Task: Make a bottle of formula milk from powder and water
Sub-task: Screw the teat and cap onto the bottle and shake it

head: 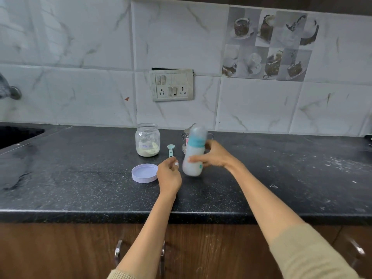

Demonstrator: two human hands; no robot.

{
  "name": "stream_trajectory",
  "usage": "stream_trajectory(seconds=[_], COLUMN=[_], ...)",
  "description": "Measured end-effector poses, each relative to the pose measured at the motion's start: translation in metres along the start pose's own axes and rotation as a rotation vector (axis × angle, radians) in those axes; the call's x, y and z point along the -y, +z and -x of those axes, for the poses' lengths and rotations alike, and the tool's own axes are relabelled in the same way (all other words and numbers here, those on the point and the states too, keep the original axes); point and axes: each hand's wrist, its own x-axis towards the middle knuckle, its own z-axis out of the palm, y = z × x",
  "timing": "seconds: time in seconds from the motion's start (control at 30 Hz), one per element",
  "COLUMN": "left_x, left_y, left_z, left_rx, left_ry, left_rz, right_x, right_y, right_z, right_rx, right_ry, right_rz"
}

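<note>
My right hand [216, 155] grips a baby bottle [193, 158] with a teal collar and a clear cap. The bottle holds white milk, is blurred and leans slightly, just above the black counter [80, 178]. My left hand [168, 176] hovers to its left with fingers loosely curled, holding nothing. An open glass jar [148, 140] labelled formula, with pale powder in its bottom, stands behind. A teal scoop [170, 150] lies beside the jar. The jar's lilac lid [144, 173] rests upside down left of my left hand.
A steel vessel [186, 140] stands partly hidden behind the bottle. A sink [18, 134] is set into the counter at far left. A switchboard [172, 85] is on the tiled wall. White powder specks dot the counter at right [332, 164]. Cabinet handles [118, 250] sit below the edge.
</note>
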Motion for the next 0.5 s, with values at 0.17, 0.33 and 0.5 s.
stream_trajectory(seconds=[0.17,0.33,0.5], left_x=[-0.0006,-0.0005,-0.0014], left_y=[-0.0004,-0.0008,-0.0014], left_z=[0.001,0.0018,0.0023], left_rx=[0.007,0.008,0.011], left_ry=[0.008,0.01,0.012], left_rz=[-0.006,0.006,0.007], right_x=[0.0027,0.0058,0.0071], right_y=[-0.0016,-0.0038,-0.0037], right_z=[-0.0014,0.0002,0.0004], right_rx=[-0.079,-0.055,-0.064], right_ry=[-0.038,-0.032,-0.029], right_rz=[-0.05,-0.033,-0.029])
